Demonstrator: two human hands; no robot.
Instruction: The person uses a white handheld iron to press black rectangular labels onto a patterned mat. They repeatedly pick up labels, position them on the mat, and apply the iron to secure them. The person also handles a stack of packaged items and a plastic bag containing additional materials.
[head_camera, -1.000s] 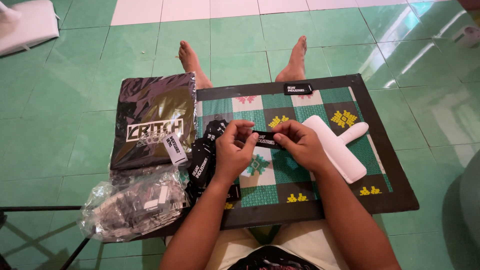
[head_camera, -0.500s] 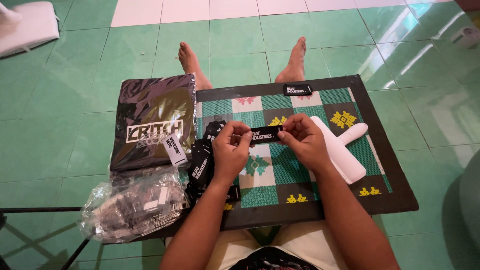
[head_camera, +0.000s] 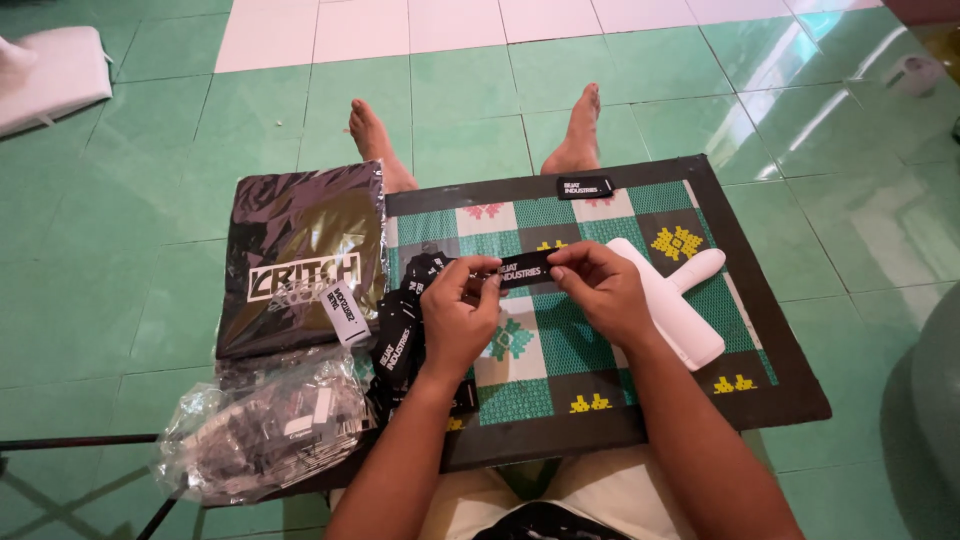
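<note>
Holding a narrow black label (head_camera: 524, 268) stretched between both hands, the person sits on the green tiled floor (head_camera: 130, 180) with a patterned board (head_camera: 700, 200) across the lap. The left hand (head_camera: 458, 318) is clenched on the label's left end between thumb and fingertips; the right hand (head_camera: 600, 290) is pinched on its right end in the same way. The label is kept just above the board, level, its printed face turned up toward the camera.

The step in hand appears to be the handling of one label taken from a supply, perhaps its straightening or checking; which exactly cannot be told.

Just left of the left grip a loose heap of black labels (head_camera: 400, 335) is lying on the board's edge. Further left a dark folded garment in a clear bag (head_camera: 300, 260) is spread out, with a small white tag (head_camera: 345, 312) resting on its near corner. Below and left of that grip a crumpled clear plastic bag (head_camera: 260, 430) of more small pieces is seen. Right of the right grip, nearly touching it, a white lint roller (head_camera: 668, 300) is lying aslant. Beyond both grips, at the board's far edge, a single black label (head_camera: 585, 187) is set down flat.

Any next move calls for a steady pinch at both ends, so that the thin strip is not twisted or dropped among the heap.
</note>
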